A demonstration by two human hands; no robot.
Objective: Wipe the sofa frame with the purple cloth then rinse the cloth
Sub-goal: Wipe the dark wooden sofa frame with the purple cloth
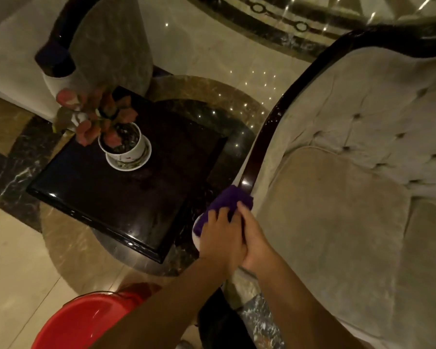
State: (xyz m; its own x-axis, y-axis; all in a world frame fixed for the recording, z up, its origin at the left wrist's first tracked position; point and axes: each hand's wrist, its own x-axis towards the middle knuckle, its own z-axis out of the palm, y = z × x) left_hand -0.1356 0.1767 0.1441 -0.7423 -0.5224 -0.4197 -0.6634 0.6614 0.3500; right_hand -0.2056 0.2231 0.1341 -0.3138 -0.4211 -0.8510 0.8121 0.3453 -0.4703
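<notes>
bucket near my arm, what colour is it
Red; the bucket shows in the head view, bottom left.

A deep purple folded cloth (230,200) lies on the glossy dark-brown curved wooden sofa frame (269,127) edging pale grey tufted upholstery (378,117), beside a glossy black square worktop (126,197), a red plastic basin (86,321) and cream-and-brown marbled floor (18,260).

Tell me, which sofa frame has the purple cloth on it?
The near sofa frame on the right; both hands press the purple cloth there. The far frame is bare.
</notes>
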